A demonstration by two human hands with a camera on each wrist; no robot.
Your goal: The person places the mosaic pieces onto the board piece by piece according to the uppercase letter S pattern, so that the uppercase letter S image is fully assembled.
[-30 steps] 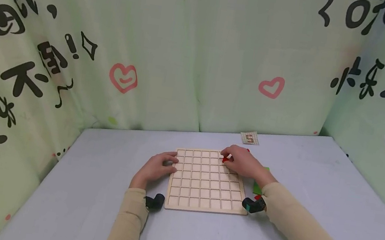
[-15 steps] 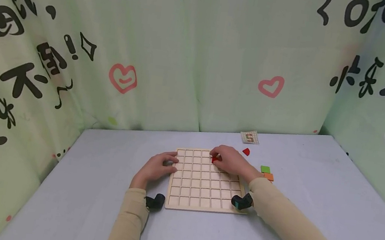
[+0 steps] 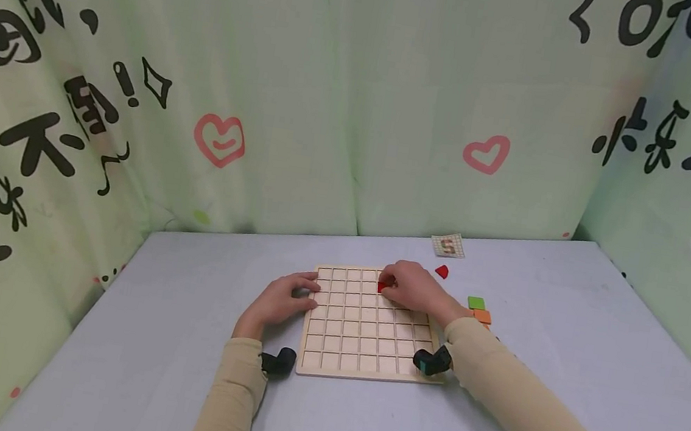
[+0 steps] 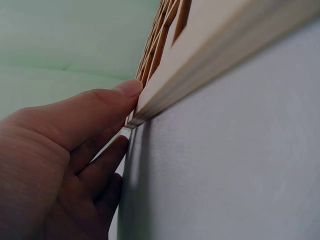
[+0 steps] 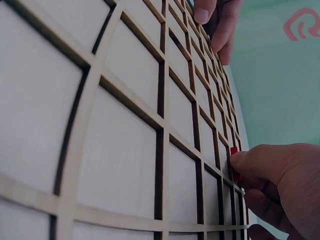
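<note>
The right hand (image 3: 413, 286) pinches a small red piece (image 3: 381, 288) at a square, pale wooden grid board (image 3: 351, 330); the left hand (image 3: 281, 300), fingers spread, touches its straight edge.

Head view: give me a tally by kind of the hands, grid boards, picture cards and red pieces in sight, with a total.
Hands: 2, left hand and right hand
Board: 1
Card: 1
Red: 2, held piece and loose piece
Total: 6

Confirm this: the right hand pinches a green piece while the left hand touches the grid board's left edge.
Wrong colour: the right wrist view shows the right hand pinching a red piece. The left hand touches the left edge of the grid board.
</note>
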